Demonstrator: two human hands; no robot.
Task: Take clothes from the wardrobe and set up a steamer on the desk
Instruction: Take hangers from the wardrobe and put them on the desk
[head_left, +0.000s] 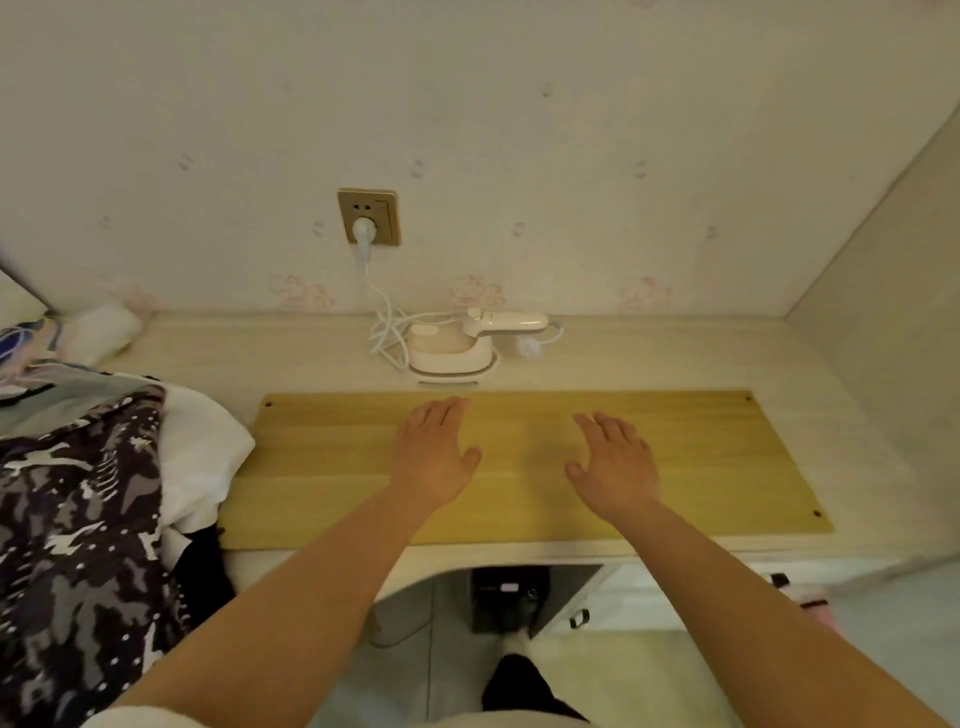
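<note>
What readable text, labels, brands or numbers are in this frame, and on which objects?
None can be read.
Steamer: no legible brand or marking on its body or handle.
Wall socket: no lettering visible.
Black box under the desk: has a small pale label, too blurred to read.
Patterned clothes: printed shapes only, no words.
Wallpaper: faint pink motifs, no words discernible.
</note>
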